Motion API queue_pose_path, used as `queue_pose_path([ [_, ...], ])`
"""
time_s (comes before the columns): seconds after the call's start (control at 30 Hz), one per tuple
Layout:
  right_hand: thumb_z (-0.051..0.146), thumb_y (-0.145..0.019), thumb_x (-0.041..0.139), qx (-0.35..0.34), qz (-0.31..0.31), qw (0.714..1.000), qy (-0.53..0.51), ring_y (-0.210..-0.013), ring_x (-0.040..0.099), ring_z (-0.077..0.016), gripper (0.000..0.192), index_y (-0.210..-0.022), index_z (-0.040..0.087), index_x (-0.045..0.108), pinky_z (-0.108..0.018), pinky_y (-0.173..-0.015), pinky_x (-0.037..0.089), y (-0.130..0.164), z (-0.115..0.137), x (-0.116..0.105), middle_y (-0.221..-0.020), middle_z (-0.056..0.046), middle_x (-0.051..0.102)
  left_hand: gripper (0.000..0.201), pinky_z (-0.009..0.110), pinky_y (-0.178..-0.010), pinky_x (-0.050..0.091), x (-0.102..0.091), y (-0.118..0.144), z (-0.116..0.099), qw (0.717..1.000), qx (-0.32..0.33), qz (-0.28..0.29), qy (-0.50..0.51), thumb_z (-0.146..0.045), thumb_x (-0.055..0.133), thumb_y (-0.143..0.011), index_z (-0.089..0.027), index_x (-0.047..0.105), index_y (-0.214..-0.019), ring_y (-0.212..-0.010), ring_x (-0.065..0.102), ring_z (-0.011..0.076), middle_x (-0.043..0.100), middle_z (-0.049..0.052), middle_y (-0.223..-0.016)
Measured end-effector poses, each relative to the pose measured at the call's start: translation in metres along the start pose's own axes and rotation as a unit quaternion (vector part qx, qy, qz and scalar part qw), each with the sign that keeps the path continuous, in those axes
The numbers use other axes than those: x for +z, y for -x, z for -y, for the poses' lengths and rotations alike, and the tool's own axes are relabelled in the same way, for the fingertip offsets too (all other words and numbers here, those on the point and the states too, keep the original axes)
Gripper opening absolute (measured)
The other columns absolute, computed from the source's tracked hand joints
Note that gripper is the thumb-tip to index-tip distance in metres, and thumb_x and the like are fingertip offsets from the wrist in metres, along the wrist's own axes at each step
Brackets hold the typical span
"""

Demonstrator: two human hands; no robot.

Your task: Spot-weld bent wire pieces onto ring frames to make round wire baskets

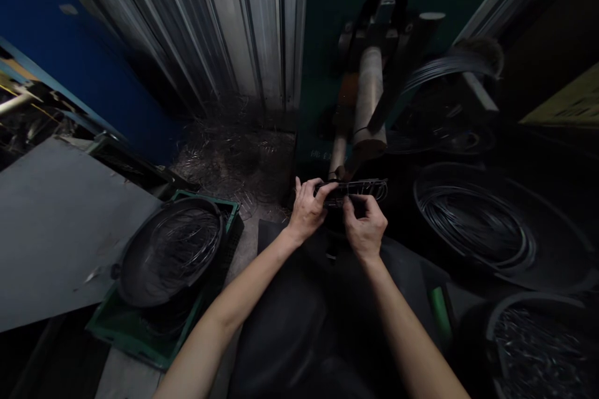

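Both hands up in front of the machine, working one piece between them. Left hand (pixel 306 209) curled over the near end of a bent wire loop piece (pixel 355 190), thumb and fingertips pinched onto it. Right hand (pixel 365 230) just beside, slightly lower, fingers folded in and gripping the same wire from below, thumb pressing along its underside. Wire piece held level, long and narrow, rounded end sticking out to the right past the right hand, glinting a little. Exact shape of the bends hard to make out in the dim light.

Directly behind the hands, a metal roller shaft (pixel 369 96) rising upright on the dark machine, its foot just beyond the wire. Off to the right, a big coil of wire (pixel 472 221) lying flat in a round tray, well apart from the hands. Bottom right corner, a dark tub of small wire pieces (pixel 538 343). Down left, a round black pan of wire (pixel 171 249) sitting tilted in a green crate (pixel 121 330). Grey sheet (pixel 60 224) further left. Tangled scrap wire (pixel 229 156) heaped against corrugated metal panels (pixel 210 19) at the back. Dark lap below the forearms, green handle (pixel 438 312) near the right elbow.
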State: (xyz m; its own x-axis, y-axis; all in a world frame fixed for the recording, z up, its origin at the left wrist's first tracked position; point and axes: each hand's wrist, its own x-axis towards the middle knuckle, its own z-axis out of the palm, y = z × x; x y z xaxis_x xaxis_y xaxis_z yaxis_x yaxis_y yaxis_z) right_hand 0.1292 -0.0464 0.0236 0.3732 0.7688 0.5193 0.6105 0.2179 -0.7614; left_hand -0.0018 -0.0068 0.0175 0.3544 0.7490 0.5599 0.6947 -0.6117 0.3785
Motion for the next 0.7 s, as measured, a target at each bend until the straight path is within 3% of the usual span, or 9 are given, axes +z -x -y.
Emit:
queue_pose_path([
  [0.47, 0.043, -0.086, 0.051, 0.004, -0.006, 1.0, 0.003, -0.064, 0.057, -0.0131, 0.027, -0.082, 0.017, 0.057, -0.025, -0.062, 0.046, -0.003, -0.003, 0.007, -0.074, -0.003, 0.061, 0.062, 0.062, -0.111, 0.022, 0.005, -0.008, 0.009, 0.999, 0.012, 0.007, -0.03, 0.0, 0.05, -0.072, -0.028, 0.042, -0.127, -0.113, 0.048, 0.0214, 0.045, 0.006, -0.116],
  [0.7, 0.04, -0.09, 0.047, -0.036, -0.007, 0.999, 0.015, -0.068, 0.059, -0.014, 0.026, -0.085, 0.016, 0.058, -0.026, -0.066, 0.048, 0.001, -0.004, 0.009, -0.078, -0.005, 0.063, 0.058, 0.062, -0.111, 0.02, 0.002, -0.009, 0.011, 0.999, 0.025, 0.015, -0.032, -0.001, 0.051, -0.074, -0.025, 0.044, -0.127, -0.114, 0.049, 0.0223, 0.046, 0.008, -0.117],
])
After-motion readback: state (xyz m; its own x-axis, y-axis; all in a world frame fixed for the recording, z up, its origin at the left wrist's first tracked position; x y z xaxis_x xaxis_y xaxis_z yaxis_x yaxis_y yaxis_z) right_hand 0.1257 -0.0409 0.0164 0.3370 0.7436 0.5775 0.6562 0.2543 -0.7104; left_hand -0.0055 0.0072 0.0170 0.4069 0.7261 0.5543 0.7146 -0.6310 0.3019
